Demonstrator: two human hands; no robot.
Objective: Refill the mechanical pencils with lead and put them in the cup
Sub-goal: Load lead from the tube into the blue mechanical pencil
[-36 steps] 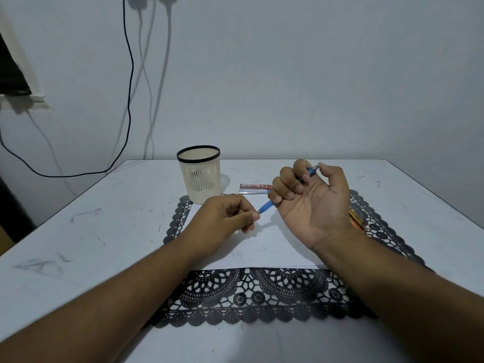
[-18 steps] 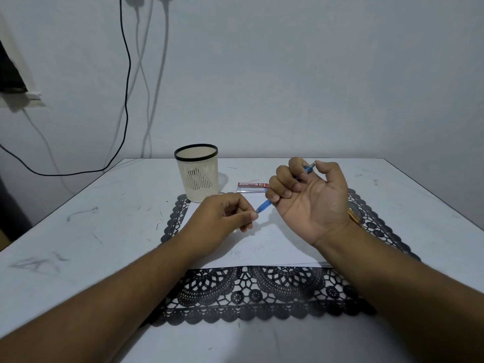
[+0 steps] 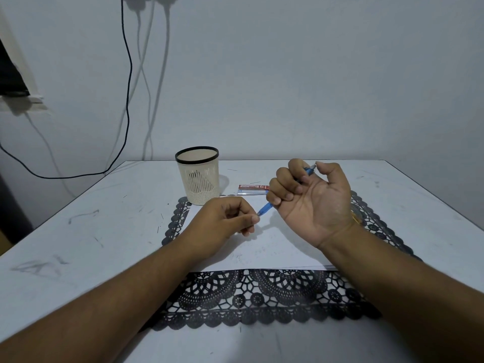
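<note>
My right hand [image 3: 311, 203] is raised palm up and grips a blue mechanical pencil [image 3: 264, 209], fingers curled round the barrel and thumb on its top end. The pencil's tip points down-left. My left hand [image 3: 227, 218] rests on the paper, with thumb and forefinger pinched together right at that tip. A lead between them is too thin to make out. The cream mesh cup [image 3: 197, 176] with a black rim stands upright behind my left hand, apart from both hands. The red-and-clear lead case [image 3: 253, 189] lies to the right of the cup.
A white paper sheet [image 3: 262, 247] lies on a black lace mat [image 3: 262, 297] on the white table. An orange pencil [image 3: 356, 219] peeks out behind my right wrist. Cables hang on the wall at the left.
Both hands keep the same hold and place. Only the view has shifted slightly.
</note>
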